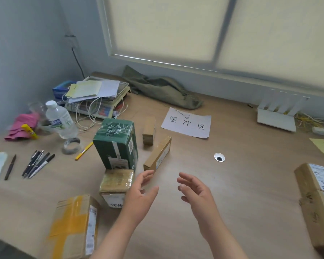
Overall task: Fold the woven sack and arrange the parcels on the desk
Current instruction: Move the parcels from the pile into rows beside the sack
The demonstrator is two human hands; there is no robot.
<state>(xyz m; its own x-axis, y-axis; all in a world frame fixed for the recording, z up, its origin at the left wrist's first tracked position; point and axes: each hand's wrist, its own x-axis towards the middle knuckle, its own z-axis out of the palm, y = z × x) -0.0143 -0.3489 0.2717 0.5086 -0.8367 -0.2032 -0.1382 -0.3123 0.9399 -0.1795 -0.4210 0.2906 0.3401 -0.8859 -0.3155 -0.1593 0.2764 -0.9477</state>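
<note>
Hovering both hands over the desk [232, 193], nothing held. Left hand [140, 195] is open with fingers loosely spread, close by the taped cube parcel [117, 184]; can't tell if it touches. Right hand [195, 191] is open too, fingers slightly bent, well apart from any box.

Woven sack [163, 88] lies crumpled at the back of the desk under the window, not yet folded. It looks soft, light and limp, so it will likely sag if lifted from one point. My call: pinch two corners of one edge, pull it flat, fold on the desk. The weave is probably slick, so use thumb and fingers, not a flat palm.

Parcels sit scattered left of centre. Green box [116, 144] stands upright and tall, so it's tip-prone: take it low, both sides. Long flat carton [158, 154] and small brown box [149, 130] are just right of it, yellow-taped carton [75, 227] at the near edge, more cartons [307, 186] far right. All look like stiff cardboard with glossy tape; weight unknown.
</note>
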